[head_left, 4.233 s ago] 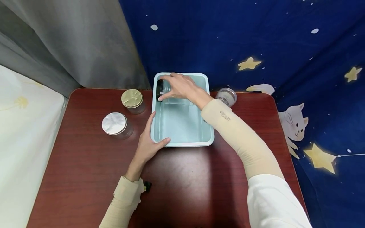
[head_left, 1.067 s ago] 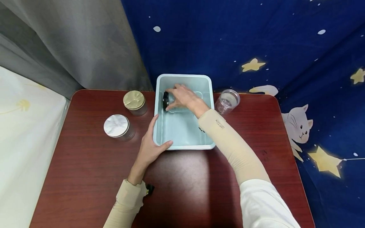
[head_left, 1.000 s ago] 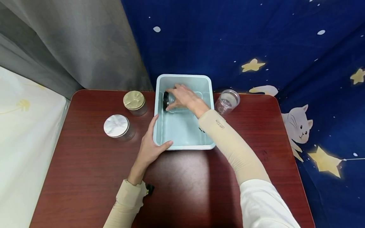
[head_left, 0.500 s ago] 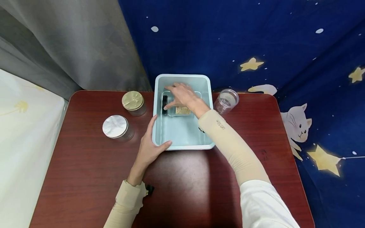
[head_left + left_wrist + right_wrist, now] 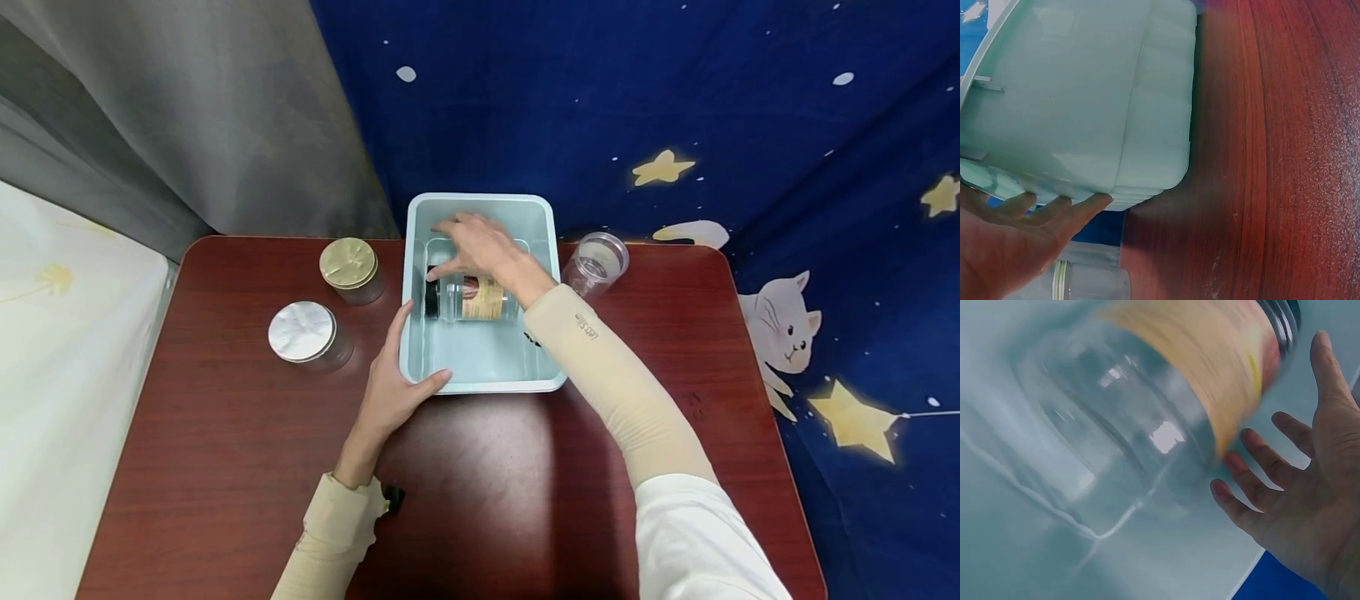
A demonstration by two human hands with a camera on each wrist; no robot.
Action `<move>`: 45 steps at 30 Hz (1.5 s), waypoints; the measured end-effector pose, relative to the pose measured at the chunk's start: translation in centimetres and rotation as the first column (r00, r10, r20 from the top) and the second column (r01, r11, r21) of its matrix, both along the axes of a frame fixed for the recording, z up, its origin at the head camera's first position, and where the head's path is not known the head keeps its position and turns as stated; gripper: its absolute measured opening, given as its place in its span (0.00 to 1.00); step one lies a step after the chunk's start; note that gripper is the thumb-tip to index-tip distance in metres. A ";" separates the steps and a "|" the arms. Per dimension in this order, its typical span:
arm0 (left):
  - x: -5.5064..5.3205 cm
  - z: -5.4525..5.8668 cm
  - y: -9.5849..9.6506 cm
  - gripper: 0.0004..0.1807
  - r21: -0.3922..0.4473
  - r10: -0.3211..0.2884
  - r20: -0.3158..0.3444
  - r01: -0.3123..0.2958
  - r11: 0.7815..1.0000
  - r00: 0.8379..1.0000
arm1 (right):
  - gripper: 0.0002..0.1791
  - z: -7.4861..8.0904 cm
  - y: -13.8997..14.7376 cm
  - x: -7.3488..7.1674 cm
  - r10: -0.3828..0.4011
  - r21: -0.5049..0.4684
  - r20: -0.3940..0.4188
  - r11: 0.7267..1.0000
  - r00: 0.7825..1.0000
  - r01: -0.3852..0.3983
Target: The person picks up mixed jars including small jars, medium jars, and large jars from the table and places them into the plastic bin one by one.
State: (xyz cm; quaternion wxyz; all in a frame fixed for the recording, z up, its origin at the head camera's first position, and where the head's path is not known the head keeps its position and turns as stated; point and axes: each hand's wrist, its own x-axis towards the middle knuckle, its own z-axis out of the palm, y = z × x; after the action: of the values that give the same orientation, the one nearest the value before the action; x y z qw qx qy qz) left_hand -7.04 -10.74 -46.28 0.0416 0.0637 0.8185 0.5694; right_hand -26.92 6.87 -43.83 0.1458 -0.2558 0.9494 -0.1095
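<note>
A clear jar with a black lid and a printed label lies on its side in a pale blue-green plastic bin, lid towards the left. My right hand is over the jar's far side, fingers spread. In the right wrist view the fingers of the right hand are extended beside the blurred jar, not wrapped round it. At the bin's near left corner my left hand lays its thumb at the front rim. In the left wrist view its straight fingers rest along the bin's outer wall.
Left of the bin stand a jar with a gold-coloured top and another with a silver top. Beyond the bin's right side is a clear container. Curtains hang behind the table's far edge.
The jar was gripped near the bin's far left, then brought lower into it. Released by the right hand, it has rolled towards the near side, turning its label up. The left hand stays put.
</note>
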 end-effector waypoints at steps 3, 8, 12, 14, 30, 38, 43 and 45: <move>0.3 1.5 0.2 0.53 0.000 -0.006 -0.005 0.006 1.000 1.000 | 0.51 0.8 0.0 -0.3 0.007 -0.019 -0.012 1.000 1.000 -0.007; 0.3 1.6 0.2 0.52 -0.005 -0.004 -0.016 0.003 1.000 1.000 | 0.50 1.9 0.1 -0.4 0.013 -0.052 -0.020 0.999 1.000 -0.014; 0.3 1.3 0.2 0.52 0.005 0.000 -0.025 0.000 1.000 1.000 | 0.50 2.3 0.3 -0.5 0.002 -0.059 -0.013 0.998 1.000 -0.002; 0.3 1.1 0.3 0.52 0.006 0.002 -0.024 -0.002 1.000 1.000 | 0.50 2.5 0.4 -0.6 -0.001 -0.058 -0.005 0.998 1.000 0.001; 0.2 1.3 0.3 0.53 0.007 -0.010 -0.020 0.010 1.000 1.000 | 0.48 4.9 1.8 -1.1 -0.014 -0.077 0.028 0.997 1.000 0.016; 0.2 1.4 0.4 0.53 0.023 -0.003 -0.028 0.004 1.000 1.000 | 0.49 5.7 2.1 -1.2 -0.001 -0.050 0.027 0.999 1.000 0.002; 0.3 1.2 0.4 0.52 0.026 -0.003 -0.033 0.004 1.000 0.999 | 0.48 6.1 2.9 -0.9 -0.008 -0.040 0.032 0.999 0.999 0.009; 0.3 1.2 0.4 0.52 0.029 -0.003 -0.038 0.004 1.000 0.999 | 0.48 6.2 3.2 -0.8 -0.002 -0.043 0.027 0.999 1.000 0.003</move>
State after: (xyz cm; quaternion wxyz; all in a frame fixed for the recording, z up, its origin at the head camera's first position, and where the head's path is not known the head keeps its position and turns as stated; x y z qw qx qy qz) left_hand -6.73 -10.38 -45.10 0.0258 0.0766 0.8106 0.5799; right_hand -27.72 10.06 -37.59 0.1528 -0.2563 0.9451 -0.1332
